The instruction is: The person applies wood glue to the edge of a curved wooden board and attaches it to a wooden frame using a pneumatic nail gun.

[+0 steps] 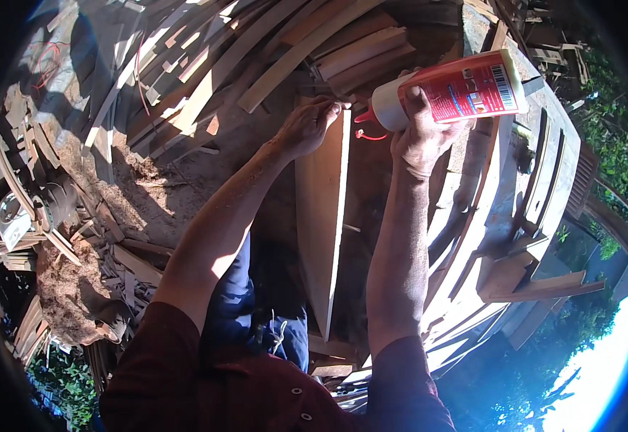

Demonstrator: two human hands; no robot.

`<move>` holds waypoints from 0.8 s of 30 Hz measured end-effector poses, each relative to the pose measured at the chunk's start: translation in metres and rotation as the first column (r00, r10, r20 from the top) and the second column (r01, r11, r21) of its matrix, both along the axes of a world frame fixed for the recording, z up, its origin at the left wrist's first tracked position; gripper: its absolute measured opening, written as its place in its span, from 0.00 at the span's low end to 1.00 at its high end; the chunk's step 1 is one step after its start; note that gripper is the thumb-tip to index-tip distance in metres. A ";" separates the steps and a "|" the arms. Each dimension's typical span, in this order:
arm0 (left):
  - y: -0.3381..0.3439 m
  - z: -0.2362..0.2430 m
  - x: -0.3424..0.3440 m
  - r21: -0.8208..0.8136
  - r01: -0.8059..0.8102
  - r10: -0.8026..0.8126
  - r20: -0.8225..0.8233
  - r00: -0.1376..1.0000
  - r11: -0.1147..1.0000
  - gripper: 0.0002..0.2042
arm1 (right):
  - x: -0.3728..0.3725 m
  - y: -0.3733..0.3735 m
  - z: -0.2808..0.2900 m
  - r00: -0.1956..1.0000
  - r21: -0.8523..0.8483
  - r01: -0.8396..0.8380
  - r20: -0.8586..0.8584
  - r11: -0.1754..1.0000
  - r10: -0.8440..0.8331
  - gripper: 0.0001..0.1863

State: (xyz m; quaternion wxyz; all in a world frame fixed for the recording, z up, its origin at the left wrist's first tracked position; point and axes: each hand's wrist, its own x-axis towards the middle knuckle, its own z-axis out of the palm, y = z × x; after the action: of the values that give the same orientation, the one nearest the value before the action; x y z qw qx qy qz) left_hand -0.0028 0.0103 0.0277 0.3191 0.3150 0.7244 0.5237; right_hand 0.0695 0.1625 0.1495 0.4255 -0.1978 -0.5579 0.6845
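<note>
My right hand (423, 137) is wrapped round a red and white glue bottle (465, 88), which lies nearly sideways. Its red nozzle (365, 116) points left, close to the far end of a pale wooden board (319, 216). A small red cap on a strap (371, 135) dangles below the nozzle. The board stands on edge, and its narrow bright edge faces up and right, running from my left hand toward my body. My left hand (310, 128) is closed at the board's far end, fingertips pinched by the edge; the exact grip is partly hidden.
Long wooden strips (220, 72) lie piled at the far left, with short blocks (368, 57) beyond the board. Sawdust (69, 288) and offcuts cover the ground at left. On the right, a sunlit bench (472, 187) carries more slats. Green plants (609, 108) stand at the far right.
</note>
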 end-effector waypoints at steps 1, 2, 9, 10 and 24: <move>-0.001 0.001 0.003 0.035 0.004 -0.004 0.010 1.000 0.999 0.18 | 0.004 0.001 -0.007 0.999 0.011 -0.007 0.043 1.000 0.007 0.44; -0.005 -0.002 0.003 0.066 0.001 -0.002 0.015 1.000 0.998 0.17 | 0.004 -0.002 -0.011 0.999 0.008 -0.012 0.042 1.000 0.012 0.44; -0.003 -0.006 0.004 0.048 0.061 -0.058 -0.064 0.996 0.997 0.15 | -0.001 -0.004 -0.034 0.993 0.096 0.062 0.094 0.993 -0.071 0.41; -0.002 -0.003 0.003 0.044 0.076 -0.073 -0.060 0.996 0.996 0.15 | 0.001 0.000 -0.037 0.993 0.108 0.050 0.104 0.993 -0.062 0.41; -0.004 -0.007 -0.001 0.087 0.057 -0.052 -0.053 0.997 0.995 0.20 | 0.004 -0.011 -0.038 0.989 0.083 0.081 0.117 0.993 -0.090 0.40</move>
State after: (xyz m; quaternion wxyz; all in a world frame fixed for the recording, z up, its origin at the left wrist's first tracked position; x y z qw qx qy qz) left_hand -0.0033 0.0060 0.0204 0.3005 0.3616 0.6996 0.5382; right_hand 0.0739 0.1510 0.1112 0.4275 -0.2458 -0.5998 0.6302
